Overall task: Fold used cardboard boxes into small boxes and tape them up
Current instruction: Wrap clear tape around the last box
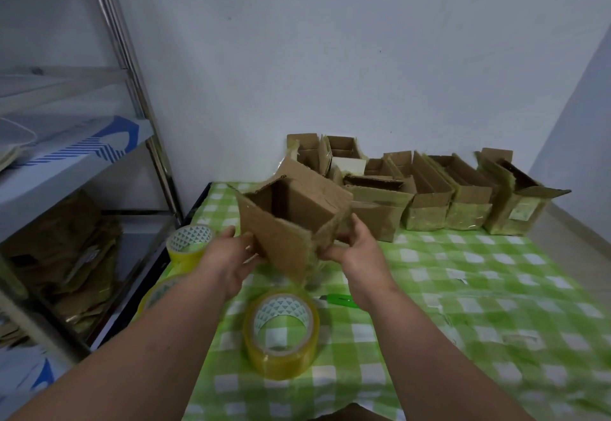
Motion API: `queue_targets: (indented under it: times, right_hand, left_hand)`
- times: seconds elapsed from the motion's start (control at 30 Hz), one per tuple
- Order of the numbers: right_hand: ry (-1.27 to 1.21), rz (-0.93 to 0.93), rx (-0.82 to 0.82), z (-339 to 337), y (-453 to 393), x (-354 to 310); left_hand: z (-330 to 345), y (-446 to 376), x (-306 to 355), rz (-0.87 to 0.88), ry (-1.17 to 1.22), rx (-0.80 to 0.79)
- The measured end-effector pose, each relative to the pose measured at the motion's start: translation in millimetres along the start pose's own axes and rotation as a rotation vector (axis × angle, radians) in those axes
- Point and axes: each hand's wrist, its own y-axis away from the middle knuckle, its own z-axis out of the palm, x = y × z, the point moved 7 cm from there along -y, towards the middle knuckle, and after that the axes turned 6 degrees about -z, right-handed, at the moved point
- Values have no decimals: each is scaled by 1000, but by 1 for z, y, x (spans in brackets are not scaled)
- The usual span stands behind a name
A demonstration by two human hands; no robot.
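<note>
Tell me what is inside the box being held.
The held box shows only bare cardboard walls inside; its bottom is hidden by the near flap. Both hands grip it.

1. My left hand (228, 255) and my right hand (355, 248) are bare, with no gloves on them.
2. Both my forearms are bare right down to the lower edge of the view, and no sleeve shows on either one.
3. I can see no watch, bracelet or band at my wrists, and no ring on the fingers that show.
4. My fingernails look short and plain where they show; they are too small to tell more.
</note>
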Motion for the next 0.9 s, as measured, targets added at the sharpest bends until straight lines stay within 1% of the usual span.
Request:
queue_targets:
  times: [0.07,0.17,0.2,0.27,0.3,0.4,0.47,0.53,0.57,0.63,0.7,0.8,0.9]
  right_hand:
    - [31,-5,-21,2,2,0]
    - [175,-17,10,1,-1,-1]
    - [246,-33,3,2,-2,-2]
    - [370,-72,-24,4,-2,-6]
    - [390,-82,-43,3,-2,-7]
    - [367,-80,-170,8,1,-7]
    - [465,-87,-207,11,-2,1]
    - [551,-89,-190,14,-1,9]
    - [556,-84,-175,16,0,14]
    - [561,-95,-129,17,-2,21]
    - [626,-135,-81,19,-1,18]
    - [718,-189,-64,24,-3,10]
    - [736,-248,-66,31,-4,-3]
  left_hand:
    - [7,-6,-6,-30,-21,-20]
    - [6,-6,-8,13,-255,82]
    - [9,-5,-9,30,-287,71]
    - [18,-3,-12,56,-261,-35]
    - [22,0,-12,77,-237,-85]
    - [26,6,-8,170,-249,-167]
    - [26,2,-12,200,-382,-245]
    - [24,-2,-20,189,-570,-316]
    - [24,-2,-23,182,-665,-323]
    - [22,1,-27,203,-844,-286]
    - [21,1,-26,281,-960,-200]
    - [19,2,-11,431,-986,-72]
    - [16,9,0,506,-976,-38]
